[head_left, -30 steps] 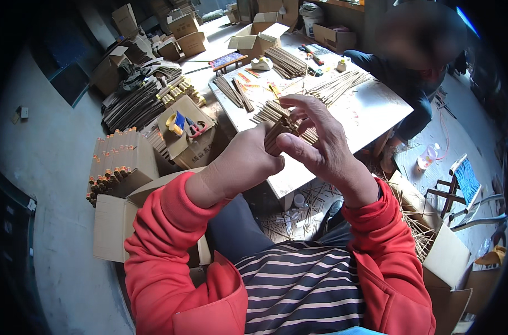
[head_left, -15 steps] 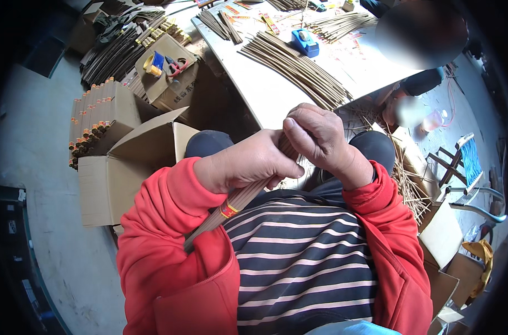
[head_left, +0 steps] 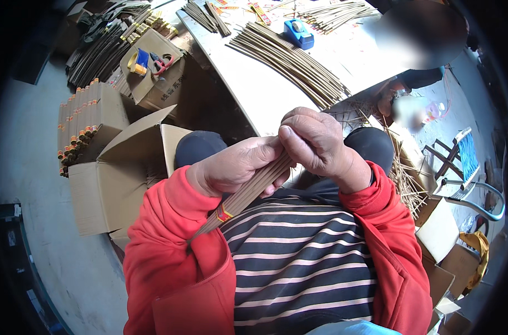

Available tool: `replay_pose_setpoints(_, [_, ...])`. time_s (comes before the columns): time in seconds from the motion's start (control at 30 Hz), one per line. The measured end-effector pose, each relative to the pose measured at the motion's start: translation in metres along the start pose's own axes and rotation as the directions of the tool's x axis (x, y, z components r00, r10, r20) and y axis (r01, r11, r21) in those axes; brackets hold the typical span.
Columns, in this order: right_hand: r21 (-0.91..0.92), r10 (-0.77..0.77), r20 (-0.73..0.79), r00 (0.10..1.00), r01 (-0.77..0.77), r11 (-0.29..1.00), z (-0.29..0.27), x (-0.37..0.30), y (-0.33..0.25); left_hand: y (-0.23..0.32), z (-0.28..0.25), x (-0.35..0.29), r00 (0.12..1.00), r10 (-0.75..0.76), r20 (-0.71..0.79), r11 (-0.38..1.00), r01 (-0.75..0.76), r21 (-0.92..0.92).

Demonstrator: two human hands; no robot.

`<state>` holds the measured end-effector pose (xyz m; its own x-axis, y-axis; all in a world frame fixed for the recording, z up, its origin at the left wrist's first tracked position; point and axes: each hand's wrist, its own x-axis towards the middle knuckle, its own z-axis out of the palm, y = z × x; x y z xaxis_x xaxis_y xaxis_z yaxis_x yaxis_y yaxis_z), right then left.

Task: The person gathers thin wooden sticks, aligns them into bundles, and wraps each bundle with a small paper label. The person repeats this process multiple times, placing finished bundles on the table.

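Left hand [head_left: 237, 164] wrapped round banded stick bundle [head_left: 253, 187], right hand [head_left: 316, 142] closed over its upper end; bundle off the worktop [head_left: 254, 89], by its near edge. Likely evening ends; next move calls for steady left grip.

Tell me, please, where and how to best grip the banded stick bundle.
Probably around the slim stick bundle just above its red-and-yellow band, coming from the person's right: it slants down leftward, the left hand and right hand cover its upper end, and the left sleeve lies along its other side.
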<state>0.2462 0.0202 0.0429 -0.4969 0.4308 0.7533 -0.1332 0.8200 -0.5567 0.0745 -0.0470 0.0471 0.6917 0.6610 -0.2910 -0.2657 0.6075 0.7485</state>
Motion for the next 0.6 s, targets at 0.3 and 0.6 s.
replay_pose_setpoints(0.3, [0.021, -0.03, 0.034, 0.999, 0.03, 0.999, -0.013, 0.022, 0.047, 0.024, -0.025, 0.029, 0.999, -0.018, 0.035, 0.992, 0.022, -0.128])
replay_pose_setpoints(0.6, [-0.009, 0.211, 0.091, 0.973, -0.211, 0.977, -0.024, 0.048, 0.136, 0.061, -0.068, 0.059, 0.969, -0.051, -0.243, 0.997, 0.034, -0.071])
